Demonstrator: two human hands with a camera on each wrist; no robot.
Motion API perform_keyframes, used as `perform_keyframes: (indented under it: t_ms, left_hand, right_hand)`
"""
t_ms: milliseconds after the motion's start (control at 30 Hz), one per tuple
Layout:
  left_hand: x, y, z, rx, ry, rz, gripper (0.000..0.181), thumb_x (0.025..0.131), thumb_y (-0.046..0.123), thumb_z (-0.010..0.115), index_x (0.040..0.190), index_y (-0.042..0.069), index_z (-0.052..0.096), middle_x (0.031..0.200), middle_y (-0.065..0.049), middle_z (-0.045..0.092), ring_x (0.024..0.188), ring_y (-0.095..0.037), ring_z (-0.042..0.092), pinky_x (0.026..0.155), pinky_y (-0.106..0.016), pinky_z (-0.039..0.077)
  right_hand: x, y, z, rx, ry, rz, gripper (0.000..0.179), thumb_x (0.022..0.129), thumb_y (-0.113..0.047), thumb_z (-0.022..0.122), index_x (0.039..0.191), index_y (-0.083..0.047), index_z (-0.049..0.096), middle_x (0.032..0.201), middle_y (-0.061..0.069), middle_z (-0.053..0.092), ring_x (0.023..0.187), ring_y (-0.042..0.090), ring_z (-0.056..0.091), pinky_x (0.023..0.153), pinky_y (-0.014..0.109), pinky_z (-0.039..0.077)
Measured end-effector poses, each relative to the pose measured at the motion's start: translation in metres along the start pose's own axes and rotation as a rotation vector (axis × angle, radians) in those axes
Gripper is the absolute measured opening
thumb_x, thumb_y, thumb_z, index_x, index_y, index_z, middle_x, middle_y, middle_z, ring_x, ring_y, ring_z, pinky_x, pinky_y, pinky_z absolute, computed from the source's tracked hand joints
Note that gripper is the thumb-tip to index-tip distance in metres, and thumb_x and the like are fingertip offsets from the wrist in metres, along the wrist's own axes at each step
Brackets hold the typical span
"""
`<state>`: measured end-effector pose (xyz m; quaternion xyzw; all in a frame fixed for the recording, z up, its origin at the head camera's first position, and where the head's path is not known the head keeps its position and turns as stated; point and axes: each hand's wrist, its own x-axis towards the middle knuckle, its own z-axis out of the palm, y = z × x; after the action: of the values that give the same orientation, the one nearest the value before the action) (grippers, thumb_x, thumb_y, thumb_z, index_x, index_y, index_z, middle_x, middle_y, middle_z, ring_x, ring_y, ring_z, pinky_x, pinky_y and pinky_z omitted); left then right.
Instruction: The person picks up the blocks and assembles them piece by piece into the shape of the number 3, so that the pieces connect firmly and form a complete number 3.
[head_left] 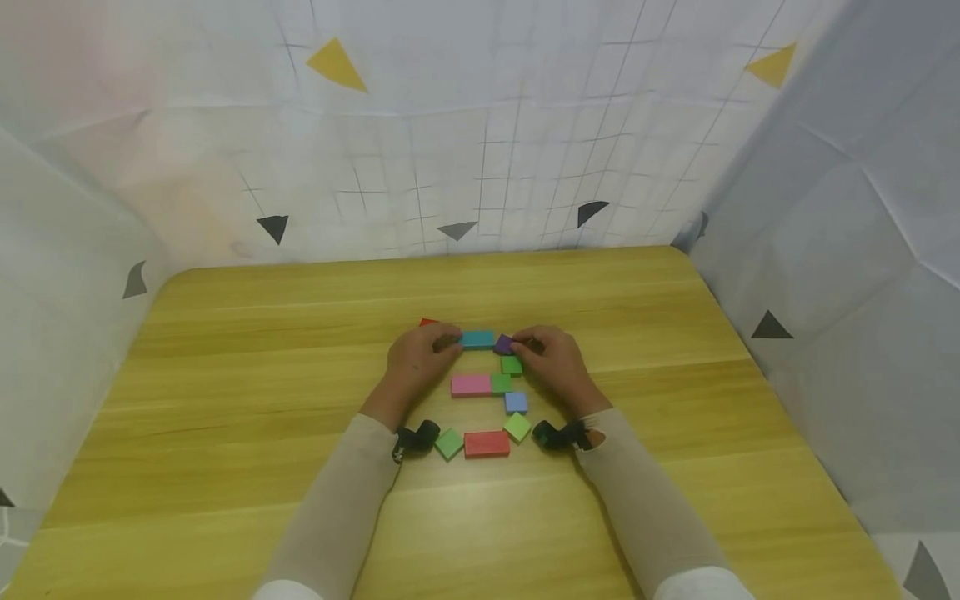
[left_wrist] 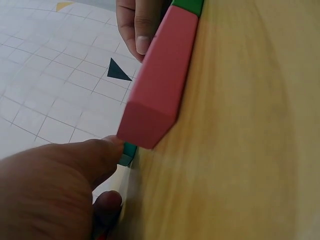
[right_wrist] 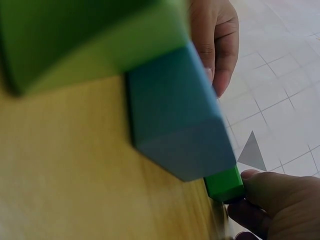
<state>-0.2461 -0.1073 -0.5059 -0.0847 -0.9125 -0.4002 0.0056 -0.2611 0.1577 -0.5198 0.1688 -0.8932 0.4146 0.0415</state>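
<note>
My left hand [head_left: 422, 354] has its thumb and forefinger around the left end of a flat teal block [head_left: 477, 340]. Part of a red block [head_left: 428, 322] shows behind that hand. At the teal block's right end, my right hand [head_left: 553, 362] pinches a small purple block [head_left: 503, 343], mostly covered in the right wrist view. Below it lie two green blocks, the upper one [head_left: 512, 367] near my right thumb and the lower one [head_left: 501, 383] against a pink block [head_left: 471, 386]. A blue block [right_wrist: 180, 115] stands large in the right wrist view.
Closer to me lie a lime block [head_left: 517, 427], a red block [head_left: 487, 444] and a light green block [head_left: 449, 444], turned cornerwise. All rest on a wooden table [head_left: 225, 375]. White patterned sheets [head_left: 465, 150] hang behind and beside it.
</note>
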Motion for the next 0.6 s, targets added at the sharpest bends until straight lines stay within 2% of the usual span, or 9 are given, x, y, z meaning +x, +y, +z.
perform_keyframes:
  t_ms: [333,500,600]
  left_hand:
    - [-0.0039,0.0014,-0.0019,-0.047,0.000,0.001,0.031,0.094,0.035,0.068,0.123,0.026,0.069,0.121,0.008,0.069,0.109,-0.016,0.063,0.094,-0.042,0.050]
    - [-0.0063,-0.0024,-0.0040,-0.099,0.079,0.036,0.028,0.095,0.029,0.066,0.121,0.019,0.069,0.115,0.001,0.069,0.104,-0.018,0.063,0.090,-0.041,0.053]
    - [-0.0060,-0.0066,-0.0056,-0.062,0.138,0.051,0.027,0.096,0.029,0.065,0.120,0.018,0.070,0.114,0.001,0.070,0.104,-0.017,0.064,0.091,-0.039,0.053]
  right_hand:
    - [-0.0005,-0.0005,0.0000,0.004,-0.003,0.017,0.019,0.093,-0.028,0.071,0.106,-0.015,0.075,0.104,0.002,0.072,0.097,0.020,0.064,0.086,0.042,0.051]
    - [-0.0010,-0.0014,-0.0001,0.023,-0.007,0.027,0.019,0.094,-0.028,0.070,0.107,-0.014,0.075,0.105,0.003,0.071,0.099,0.021,0.064,0.088,0.043,0.051]
    - [-0.0006,-0.0010,0.0002,0.024,-0.012,0.035,0.020,0.094,-0.028,0.070,0.108,-0.015,0.075,0.107,0.003,0.071,0.100,0.021,0.063,0.089,0.043,0.051]
